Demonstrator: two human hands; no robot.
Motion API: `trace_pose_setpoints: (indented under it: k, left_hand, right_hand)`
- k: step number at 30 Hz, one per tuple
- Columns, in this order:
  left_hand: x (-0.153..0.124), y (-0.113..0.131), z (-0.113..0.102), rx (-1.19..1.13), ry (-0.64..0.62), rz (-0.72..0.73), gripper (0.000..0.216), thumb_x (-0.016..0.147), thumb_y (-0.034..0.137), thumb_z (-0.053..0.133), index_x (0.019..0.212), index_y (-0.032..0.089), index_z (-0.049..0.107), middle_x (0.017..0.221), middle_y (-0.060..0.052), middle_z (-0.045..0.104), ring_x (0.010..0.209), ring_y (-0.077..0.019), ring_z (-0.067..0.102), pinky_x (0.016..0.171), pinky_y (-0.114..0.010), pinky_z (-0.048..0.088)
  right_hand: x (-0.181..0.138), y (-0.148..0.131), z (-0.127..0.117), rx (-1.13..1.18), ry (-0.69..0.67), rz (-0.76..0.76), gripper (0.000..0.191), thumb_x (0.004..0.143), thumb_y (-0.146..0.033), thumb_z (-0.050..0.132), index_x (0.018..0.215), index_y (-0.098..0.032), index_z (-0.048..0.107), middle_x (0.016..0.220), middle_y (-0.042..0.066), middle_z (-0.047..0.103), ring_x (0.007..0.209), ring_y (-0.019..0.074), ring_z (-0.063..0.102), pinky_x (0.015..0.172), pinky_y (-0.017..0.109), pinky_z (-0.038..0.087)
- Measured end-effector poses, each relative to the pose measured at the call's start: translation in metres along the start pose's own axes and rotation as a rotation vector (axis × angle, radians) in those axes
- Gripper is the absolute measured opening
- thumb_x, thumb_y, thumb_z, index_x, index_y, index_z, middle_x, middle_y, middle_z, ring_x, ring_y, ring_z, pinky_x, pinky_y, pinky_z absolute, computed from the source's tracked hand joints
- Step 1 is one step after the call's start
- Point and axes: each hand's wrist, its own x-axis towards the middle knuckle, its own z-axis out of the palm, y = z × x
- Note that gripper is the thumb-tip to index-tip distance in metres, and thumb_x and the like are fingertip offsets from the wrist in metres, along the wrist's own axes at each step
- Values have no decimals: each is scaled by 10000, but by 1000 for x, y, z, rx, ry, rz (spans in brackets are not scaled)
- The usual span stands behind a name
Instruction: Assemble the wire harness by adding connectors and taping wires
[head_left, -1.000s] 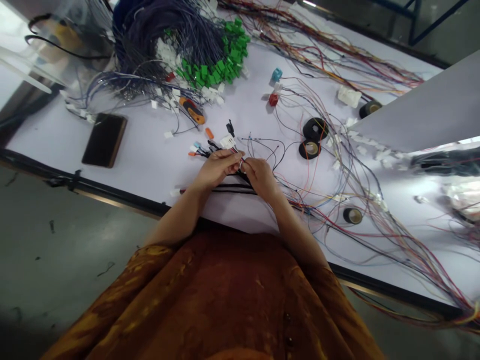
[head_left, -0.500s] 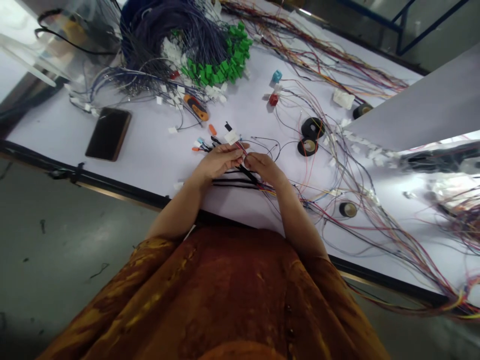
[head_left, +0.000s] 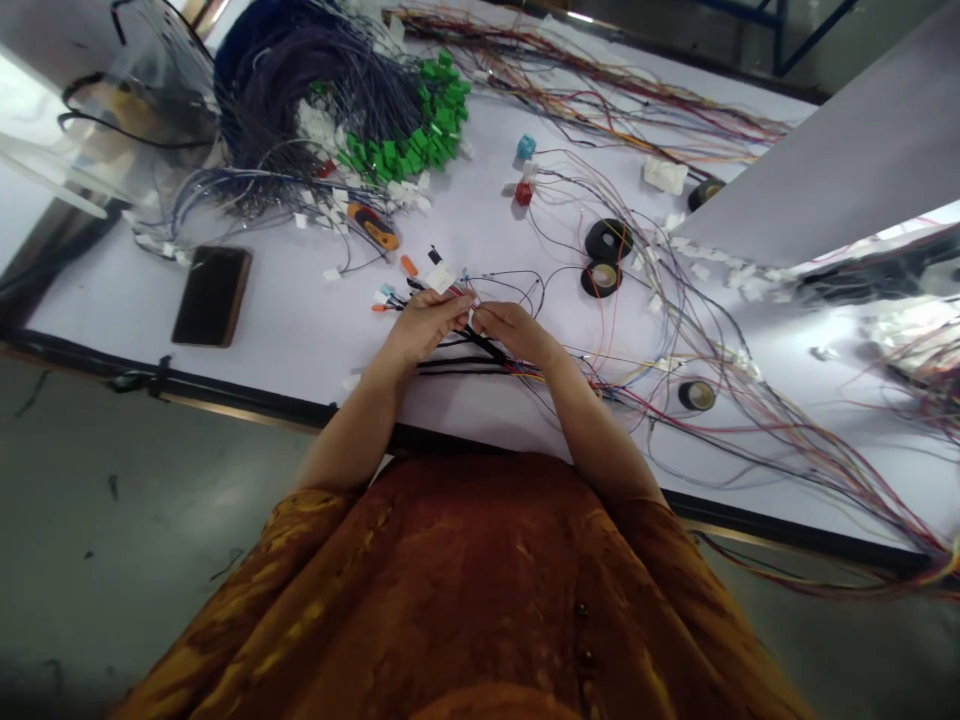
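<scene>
Both my hands meet fingertip to fingertip near the desk's front edge: left hand (head_left: 424, 325) and right hand (head_left: 515, 333) curled, pinching the wire bundle (head_left: 480, 352). It runs roughly left to right, its white connector (head_left: 440, 277) pointing toward the far edge. Tape rolls (head_left: 606, 258) sit off to the right, a phone (head_left: 211, 295) to the left.

both hands meet over the white table (head_left: 285, 330): the left hand (head_left: 424, 325) and right hand (head_left: 517, 333) pinch a wire bundle (head_left: 480, 350) with fingertips touching. a white connector (head_left: 440, 277) sits just beyond the left hand. a phone (head_left: 211, 295) lies well left of it; two tape rolls (head_left: 604, 260) lie to the right, green connectors (head_left: 420, 130) far beyond.
</scene>
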Motion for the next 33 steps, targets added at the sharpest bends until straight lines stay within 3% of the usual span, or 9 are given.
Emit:
trace_pose_setpoints:
  k: [5, 9, 12, 15, 17, 20, 25, 30, 33]
  left_hand:
    - [-8, -14, -15, 182, 122, 165, 178, 740, 277, 825, 740, 129, 726, 630, 8, 666, 566, -75, 610, 584, -175, 508]
    - [-15, -25, -21, 105, 233, 212, 224, 683, 317, 863, 738, 138, 740, 631, 9, 671, 550, -74, 613, 556, -165, 514]
    - [-16, -27, -19, 31, 283, 186, 260, 617, 316, 903, 713, 144, 733, 623, 20, 671, 531, -65, 611, 540, -159, 516]
    - [-16, -26, -15, -15, 304, 174, 295, 556, 300, 931, 703, 145, 727, 661, 19, 697, 526, -59, 614, 532, -157, 520]
    - [-16, -25, -13, -23, 308, 173, 295, 553, 293, 931, 692, 141, 719, 699, 12, 716, 549, -58, 630, 559, -159, 535]
    - [-16, -24, -13, 3, 310, 177, 276, 570, 287, 916, 676, 137, 709, 703, 8, 716, 570, -60, 640, 576, -158, 537]
    - [-20, -23, -11, 75, 311, 200, 251, 595, 302, 890, 664, 136, 715, 650, 7, 697, 563, -66, 631, 572, -165, 527]
    - [-25, -22, -10, 174, 287, 234, 237, 659, 339, 860, 691, 137, 741, 622, -4, 693, 542, -71, 615, 562, -172, 518]
    - [-25, -22, -11, 208, 257, 263, 241, 675, 357, 854, 714, 144, 746, 628, -9, 694, 555, -87, 620, 547, -185, 510]
  right_hand:
    - [-4, 10, 21, -258, 139, -89, 352, 1014, -350, 384, 801, -187, 611, 818, 60, 622, 813, 177, 547, 848, 332, 450]
    - [-23, 21, 26, -328, 266, -166, 239, 984, -351, 495, 980, -187, 669, 1049, 112, 701, 1018, 216, 614, 975, 383, 493]
    - [-40, 30, -9, -309, 452, -110, 309, 1001, -403, 472, 1160, -190, 630, 1209, 117, 682, 1092, 213, 627, 961, 387, 530]
    - [-51, 43, -72, -381, 756, 84, 293, 1003, -336, 392, 1033, -186, 641, 1029, 109, 686, 929, 228, 636, 879, 440, 537]
    - [-52, 53, -111, -458, 840, 181, 228, 962, -287, 445, 923, -185, 645, 917, 92, 659, 922, 248, 626, 921, 488, 511]
    - [-39, 63, -148, -674, 750, 277, 152, 918, -230, 519, 938, -163, 654, 1009, 106, 637, 1042, 273, 611, 961, 487, 493]
    - [-9, 55, -168, -993, 432, 343, 84, 872, -144, 588, 920, -120, 653, 1164, 149, 623, 1175, 294, 548, 1003, 438, 443]
    - [-4, 47, -186, -1038, 524, 383, 159, 910, -149, 530, 997, -134, 662, 1154, 165, 631, 1122, 287, 561, 969, 434, 448]
    - [-7, 51, -187, -1043, 363, 363, 267, 854, -145, 593, 1102, -171, 687, 1221, 132, 627, 1142, 294, 570, 966, 420, 452]
